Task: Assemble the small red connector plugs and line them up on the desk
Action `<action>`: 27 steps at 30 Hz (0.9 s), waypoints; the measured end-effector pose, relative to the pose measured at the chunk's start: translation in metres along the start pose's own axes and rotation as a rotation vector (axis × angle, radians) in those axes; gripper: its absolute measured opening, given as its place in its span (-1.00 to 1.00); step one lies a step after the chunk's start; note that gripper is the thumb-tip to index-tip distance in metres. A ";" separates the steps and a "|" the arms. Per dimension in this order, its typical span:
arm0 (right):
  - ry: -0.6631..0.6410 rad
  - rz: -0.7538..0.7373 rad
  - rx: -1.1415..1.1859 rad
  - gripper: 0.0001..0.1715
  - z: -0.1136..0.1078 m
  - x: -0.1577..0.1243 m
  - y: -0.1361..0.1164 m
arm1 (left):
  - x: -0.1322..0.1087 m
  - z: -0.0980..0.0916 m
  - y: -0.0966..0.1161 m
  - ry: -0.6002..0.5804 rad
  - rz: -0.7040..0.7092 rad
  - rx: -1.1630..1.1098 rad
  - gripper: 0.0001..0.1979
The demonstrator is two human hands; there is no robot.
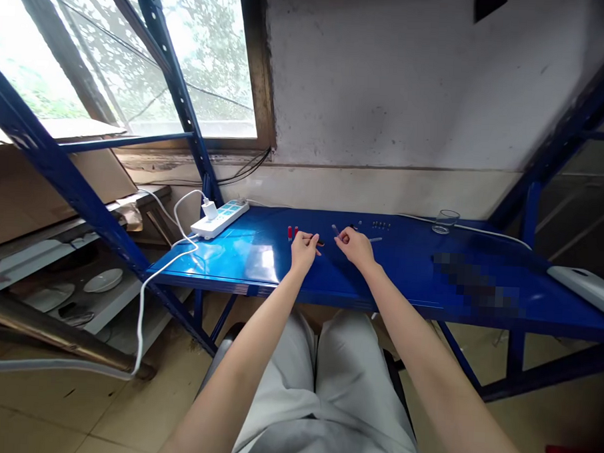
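Observation:
Both my hands rest on a blue metal shelf in front of me. My left hand has its fingers curled in a pinch on a small dark part with a red end that I cannot make out. Two small red-handled pieces lie just to its left. My right hand is also closed in a pinch, on a thin grey stick-like piece. A slim grey piece lies to its right, and a row of tiny dark bits sits behind it.
A white power strip with a plugged charger and white cable lies at the shelf's left. A small glass cup stands at the back right, a white flat device at the far right. Blue rack posts and a window are on the left.

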State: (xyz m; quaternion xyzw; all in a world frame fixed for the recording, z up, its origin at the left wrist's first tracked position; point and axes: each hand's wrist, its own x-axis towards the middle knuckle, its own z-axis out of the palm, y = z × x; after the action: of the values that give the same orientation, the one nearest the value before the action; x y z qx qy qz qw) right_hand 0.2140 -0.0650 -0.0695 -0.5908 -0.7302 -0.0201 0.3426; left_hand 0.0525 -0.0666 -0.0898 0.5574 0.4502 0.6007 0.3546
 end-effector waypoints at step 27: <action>-0.107 -0.172 -0.220 -0.86 0.014 -0.015 -0.009 | -0.008 -0.004 0.009 0.018 0.032 0.042 -0.74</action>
State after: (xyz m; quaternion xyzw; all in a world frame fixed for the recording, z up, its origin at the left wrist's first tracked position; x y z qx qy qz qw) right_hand 0.2001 -0.0740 -0.0846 -0.5603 -0.7886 -0.0979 0.2336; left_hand 0.0502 -0.0775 -0.0844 0.5663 0.4570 0.6018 0.3291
